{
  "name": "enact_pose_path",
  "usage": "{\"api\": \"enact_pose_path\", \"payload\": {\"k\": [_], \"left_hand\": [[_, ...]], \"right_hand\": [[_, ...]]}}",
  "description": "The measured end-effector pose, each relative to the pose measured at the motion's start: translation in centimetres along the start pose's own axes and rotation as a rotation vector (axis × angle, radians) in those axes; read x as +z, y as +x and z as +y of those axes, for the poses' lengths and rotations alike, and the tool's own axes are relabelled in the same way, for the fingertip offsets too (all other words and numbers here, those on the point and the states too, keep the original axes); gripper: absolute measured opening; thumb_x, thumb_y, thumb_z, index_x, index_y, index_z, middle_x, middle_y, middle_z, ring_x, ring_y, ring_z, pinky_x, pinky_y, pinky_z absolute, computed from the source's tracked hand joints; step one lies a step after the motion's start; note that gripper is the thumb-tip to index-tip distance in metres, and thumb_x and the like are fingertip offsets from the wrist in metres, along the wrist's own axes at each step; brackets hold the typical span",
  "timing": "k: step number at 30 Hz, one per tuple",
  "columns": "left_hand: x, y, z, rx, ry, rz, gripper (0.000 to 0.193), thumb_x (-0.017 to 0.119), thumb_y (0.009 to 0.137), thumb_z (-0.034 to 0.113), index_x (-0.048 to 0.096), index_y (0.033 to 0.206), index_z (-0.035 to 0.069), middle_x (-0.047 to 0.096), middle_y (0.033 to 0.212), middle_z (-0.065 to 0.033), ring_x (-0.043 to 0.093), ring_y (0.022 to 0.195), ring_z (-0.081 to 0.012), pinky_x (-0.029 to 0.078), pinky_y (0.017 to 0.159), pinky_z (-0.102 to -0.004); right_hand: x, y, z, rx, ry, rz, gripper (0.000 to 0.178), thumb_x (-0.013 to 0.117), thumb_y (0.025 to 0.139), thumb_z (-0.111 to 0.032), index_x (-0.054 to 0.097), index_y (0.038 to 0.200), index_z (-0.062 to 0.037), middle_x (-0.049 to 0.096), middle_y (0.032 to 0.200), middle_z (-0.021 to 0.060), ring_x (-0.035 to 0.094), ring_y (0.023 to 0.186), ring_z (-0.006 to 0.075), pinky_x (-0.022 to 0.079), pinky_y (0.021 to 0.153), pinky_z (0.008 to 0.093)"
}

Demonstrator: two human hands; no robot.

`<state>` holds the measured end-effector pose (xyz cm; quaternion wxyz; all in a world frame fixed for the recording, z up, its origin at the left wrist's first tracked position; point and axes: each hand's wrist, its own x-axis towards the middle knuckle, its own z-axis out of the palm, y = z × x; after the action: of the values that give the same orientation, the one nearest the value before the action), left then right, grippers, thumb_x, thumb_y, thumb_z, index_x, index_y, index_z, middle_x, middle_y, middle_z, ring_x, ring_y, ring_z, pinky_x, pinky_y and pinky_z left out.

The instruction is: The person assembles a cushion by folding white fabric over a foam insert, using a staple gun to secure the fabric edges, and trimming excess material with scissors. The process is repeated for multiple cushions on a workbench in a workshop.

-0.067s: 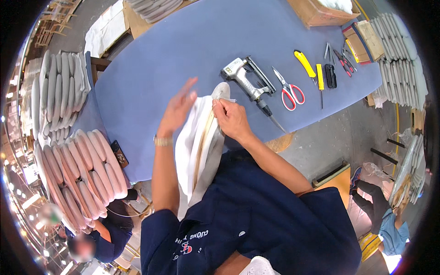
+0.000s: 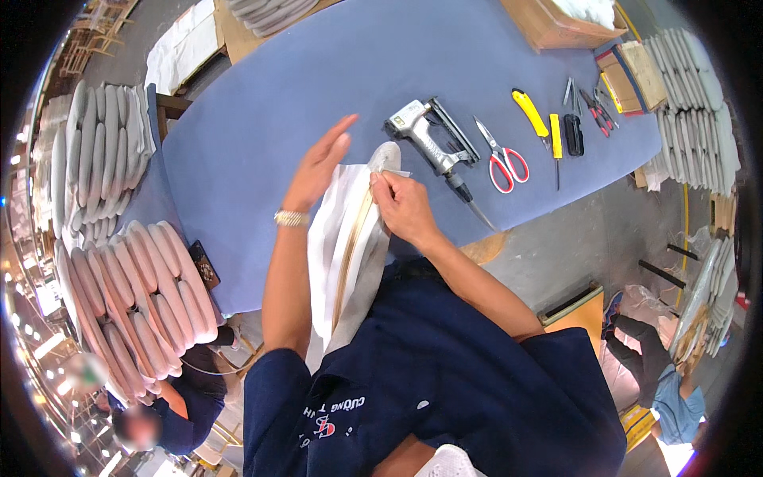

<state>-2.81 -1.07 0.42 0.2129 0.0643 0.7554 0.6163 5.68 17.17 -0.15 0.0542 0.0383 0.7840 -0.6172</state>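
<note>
A padded grey-and-white cushion piece [image 2: 322, 262] stands on edge against my body, its top end resting over the blue table. Down its side runs a narrow tan strip [image 2: 350, 246]; whether this is a zip or a trim, I cannot make out. My right hand [image 2: 404, 204] is closed in a pinch on the piece near its top end, by a small pale flap. My left hand [image 2: 319, 168], with a metal watch on the wrist, hovers beside the upper left edge, fingers stretched out and holding nothing.
On the blue table [image 2: 262, 103] lie a staple gun [image 2: 425, 135] with its hose, red-handled scissors [image 2: 505, 159], a yellow cutter [image 2: 530, 111], a screwdriver [image 2: 556, 139] and pliers [image 2: 594, 110]. Cushion stacks [image 2: 139, 302] flank the left side. Two other people are at the lower corners.
My left hand has lifted slightly up and to the right, away from the cushion piece's side. My right hand keeps its pinch in nearly the same place.
</note>
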Motion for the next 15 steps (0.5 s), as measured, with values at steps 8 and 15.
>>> {"api": "enact_pose_path", "payload": {"k": [8,15], "left_hand": [[4.8,3.5,-1.7,-0.045,-0.277,-0.29,0.05,0.043,0.112,0.039,0.059,0.147,0.007,0.053,0.156,-0.0098,0.041,0.149,-0.0222,0.027,0.124,-0.0366],[5.1,2.1,-2.4,0.099,-0.196,-0.269,0.049,0.051,0.109,0.034,0.056,0.151,0.009,0.045,0.163,-0.0117,0.033,0.155,-0.0256,0.023,0.126,-0.0399]], "right_hand": [[-0.7,-0.3,-0.3,0.062,-0.033,-0.035,0.039,0.057,0.104,-0.028,0.057,0.078,0.0009,0.058,0.068,0.0235,0.058,0.059,0.0386,0.044,0.059,0.0476],[-1.5,-0.7,0.4,0.109,-0.02,-0.101,0.037,0.058,0.103,-0.028,0.056,0.079,0.0004,0.057,0.065,0.0204,0.057,0.057,0.0334,0.044,0.058,0.0448]]}}
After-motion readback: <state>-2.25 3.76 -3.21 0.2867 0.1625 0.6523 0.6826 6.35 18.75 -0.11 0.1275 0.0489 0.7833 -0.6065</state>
